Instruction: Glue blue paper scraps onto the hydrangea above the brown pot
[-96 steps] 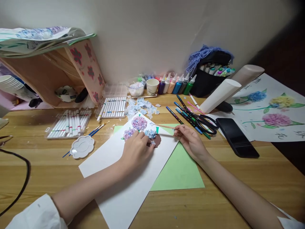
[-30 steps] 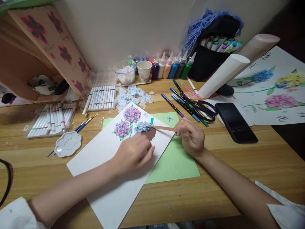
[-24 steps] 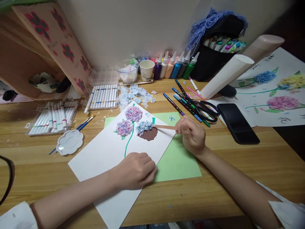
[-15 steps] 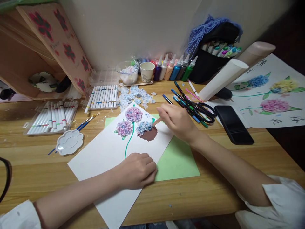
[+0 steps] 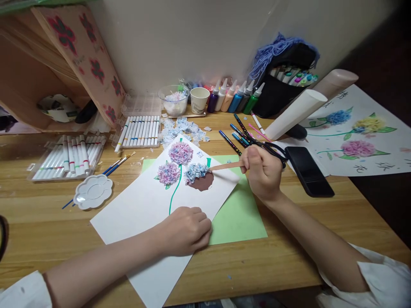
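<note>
We've got R hand (image 5: pixel 247 164) clamped on the stick (image 5: pixel 227 166), its tip at the near-R-hand end of the blue flower (image 5: pixel 196 172), by the brown patch (image 5: pixel 201 182); can't tell if it's touching. L hand (image 5: pixel 189 231), apart from R, lies loosely curled on the paper (image 5: pixel 138 214); can't see if it's pinching anything. Paper runs beyond & under L hand, partly over the green sheet (image 5: pixel 244 220). Blue flower's btwn our hands, a bit beyond L.

We'd judge the step in hand = working the petals' edge w/ the stick. Next move prob. calls for a light touch + L hand steadying the paper, so no petals drag.

Around: 2 pink flowers (image 5: pixel 180 152) (image 5: pixel 168 173) past L hand, scraps (image 5: pixel 184 130) farther out; palette (image 5: pixel 93 191) & markers (image 5: pixel 138 131) off L hand's outer side; phone (image 5: pixel 310 171) on the worktop (image 5: pixel 38 209) outside R hand. In the way: scissors (image 5: pixel 276 149) & pens (image 5: pixel 230 143) crowd R hand's far side, scissors partly hidden by it.
</note>
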### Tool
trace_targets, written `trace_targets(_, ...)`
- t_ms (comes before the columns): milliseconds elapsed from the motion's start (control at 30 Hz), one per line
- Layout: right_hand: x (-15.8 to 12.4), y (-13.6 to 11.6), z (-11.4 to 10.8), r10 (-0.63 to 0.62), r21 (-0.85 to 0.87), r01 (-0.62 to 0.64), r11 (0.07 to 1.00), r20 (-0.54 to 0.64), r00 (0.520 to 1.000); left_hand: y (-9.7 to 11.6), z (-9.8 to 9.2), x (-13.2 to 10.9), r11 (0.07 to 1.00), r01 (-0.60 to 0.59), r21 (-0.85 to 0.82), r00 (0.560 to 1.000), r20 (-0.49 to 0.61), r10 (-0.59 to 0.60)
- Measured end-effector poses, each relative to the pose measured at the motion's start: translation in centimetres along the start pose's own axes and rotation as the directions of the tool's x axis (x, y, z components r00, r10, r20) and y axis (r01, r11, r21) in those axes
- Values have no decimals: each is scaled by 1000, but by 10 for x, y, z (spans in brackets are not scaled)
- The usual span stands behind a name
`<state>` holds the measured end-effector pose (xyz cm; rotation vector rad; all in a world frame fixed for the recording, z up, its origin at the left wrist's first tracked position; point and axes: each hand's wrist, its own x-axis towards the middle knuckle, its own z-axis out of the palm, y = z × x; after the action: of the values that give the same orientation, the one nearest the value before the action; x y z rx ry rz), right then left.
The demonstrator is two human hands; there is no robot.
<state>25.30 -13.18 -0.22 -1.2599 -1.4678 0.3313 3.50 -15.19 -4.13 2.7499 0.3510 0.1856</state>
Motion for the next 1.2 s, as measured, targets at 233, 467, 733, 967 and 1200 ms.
trace_targets(233, -4, 7, 2, 148, 120, -136, 983, -98, 984, 0, 2, 0, 1000, -1, -6, 1000, -28, 1)
trace_targets(467, -5, 9, 3, 209, 157, -195, 968, -81, 975, -1, -4, -1, 993, 71, -92, 977, -196, -88)
trace_targets(733, -9, 6, -5, 209, 243, -173, 954, -131, 969, -25, -47, 34, 844, 489, -219, 777, -332, -536)
trace_targets(967, -13, 10, -10, 204, 282, -159, 946, -138, 969, -31, -45, 52, 805, 545, -235, 760, -268, -593)
trace_targets(1200, -16, 15, -11, 230, 307, -172, 936, -163, 959, -34, -48, 55, 750, 623, -221, 726, -193, -660)
